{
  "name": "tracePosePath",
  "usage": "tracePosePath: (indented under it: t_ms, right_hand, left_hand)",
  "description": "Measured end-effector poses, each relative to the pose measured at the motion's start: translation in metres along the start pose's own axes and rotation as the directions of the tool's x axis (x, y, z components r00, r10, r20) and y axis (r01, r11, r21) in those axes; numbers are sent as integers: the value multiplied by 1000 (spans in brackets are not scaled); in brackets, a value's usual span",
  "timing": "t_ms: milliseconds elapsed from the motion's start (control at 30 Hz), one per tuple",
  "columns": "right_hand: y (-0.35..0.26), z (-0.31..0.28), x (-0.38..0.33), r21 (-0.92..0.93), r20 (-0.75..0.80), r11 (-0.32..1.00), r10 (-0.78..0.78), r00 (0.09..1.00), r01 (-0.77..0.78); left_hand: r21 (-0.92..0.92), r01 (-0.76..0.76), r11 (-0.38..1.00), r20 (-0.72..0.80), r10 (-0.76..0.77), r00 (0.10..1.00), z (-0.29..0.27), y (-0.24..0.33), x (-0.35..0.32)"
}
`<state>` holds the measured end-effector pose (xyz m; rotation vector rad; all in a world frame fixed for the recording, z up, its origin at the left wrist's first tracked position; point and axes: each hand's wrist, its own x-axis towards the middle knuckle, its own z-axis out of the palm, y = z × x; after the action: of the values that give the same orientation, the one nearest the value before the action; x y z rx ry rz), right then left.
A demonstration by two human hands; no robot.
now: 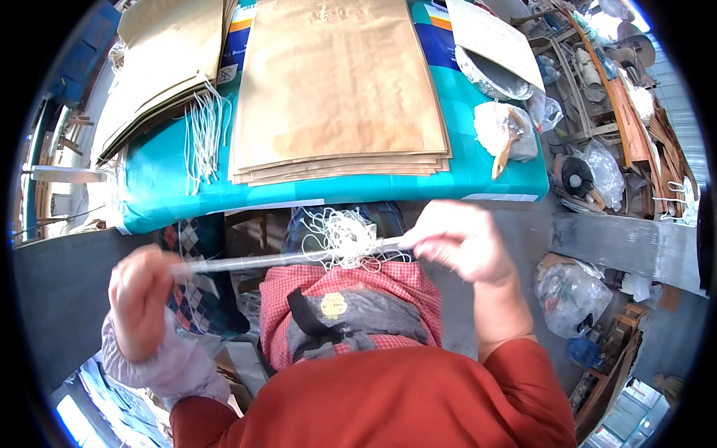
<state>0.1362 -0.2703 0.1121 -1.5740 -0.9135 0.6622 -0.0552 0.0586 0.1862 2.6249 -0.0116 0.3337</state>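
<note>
Both fists closed on the thin rod (287, 258): left hand (140, 299) at 1 end, right hand (455, 239) at the other. String tangle (345, 237) hangs mid-rod. Keep rod level, tension even.

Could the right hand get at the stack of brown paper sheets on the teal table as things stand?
Probably not straight away: the right hand is closed on one end of a thin rod with tangled white string, the left hand on the other. The stack lies uncovered just ahead.

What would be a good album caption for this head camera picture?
Both hands, left hand and right hand, hold a thin rod tangled with white string.
</note>
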Motion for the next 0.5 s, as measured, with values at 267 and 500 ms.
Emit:
tracePosePath:
  t_ms: [267,500]
  right_hand:
    - [-8,-6,-2,-74,261,996,-31,965,53]
    - [-31,16,-22,336,42,937,-118,992,97]
  left_hand:
    - [-466,88,880,267,45,963,29,-27,9]
    - [-515,437,737,482,-172,859,166,-20,-70]
